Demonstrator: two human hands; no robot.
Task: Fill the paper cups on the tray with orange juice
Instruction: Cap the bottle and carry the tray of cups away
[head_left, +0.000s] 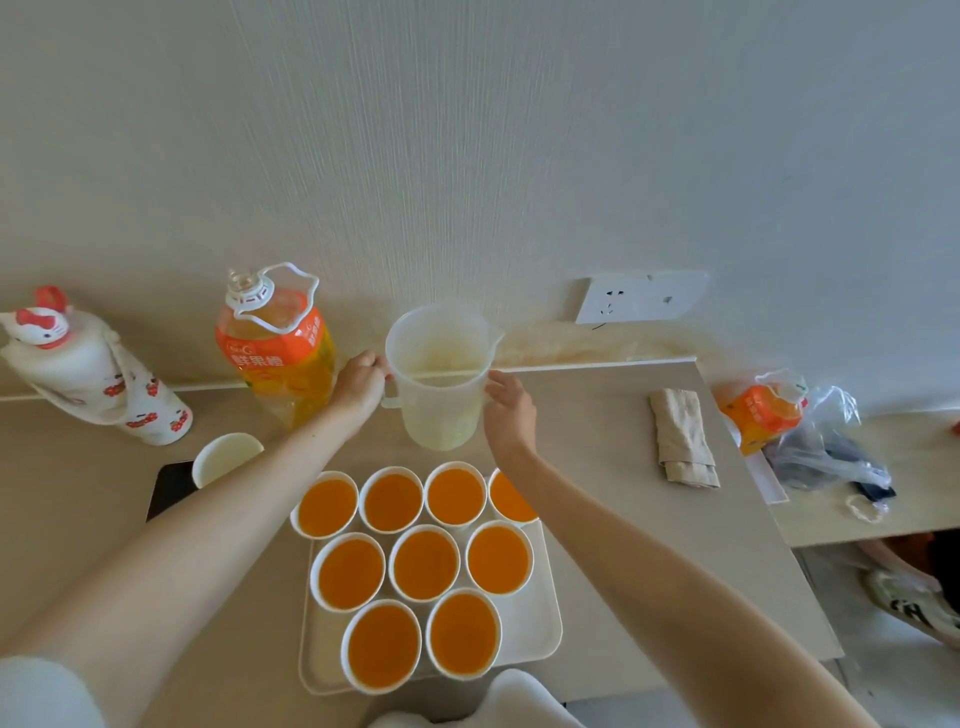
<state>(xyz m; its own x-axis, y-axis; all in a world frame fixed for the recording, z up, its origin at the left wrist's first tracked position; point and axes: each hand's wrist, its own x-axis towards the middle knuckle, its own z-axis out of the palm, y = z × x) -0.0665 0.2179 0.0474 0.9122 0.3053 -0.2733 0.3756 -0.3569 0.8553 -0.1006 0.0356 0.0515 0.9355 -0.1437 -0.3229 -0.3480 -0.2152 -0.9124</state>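
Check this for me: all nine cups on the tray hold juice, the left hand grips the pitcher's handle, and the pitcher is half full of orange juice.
One thing is wrong: the head view shows the pitcher practically empty, with only pale residue inside. The rest stands: nine cups on the tray hold juice, and the left hand grips the pitcher's handle.

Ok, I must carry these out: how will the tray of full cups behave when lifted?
Likely heavy: nine paper cups hold orange juice nearly to their rims. The juice would probably slosh if tilted. The thin-looking white tray might flex under them.
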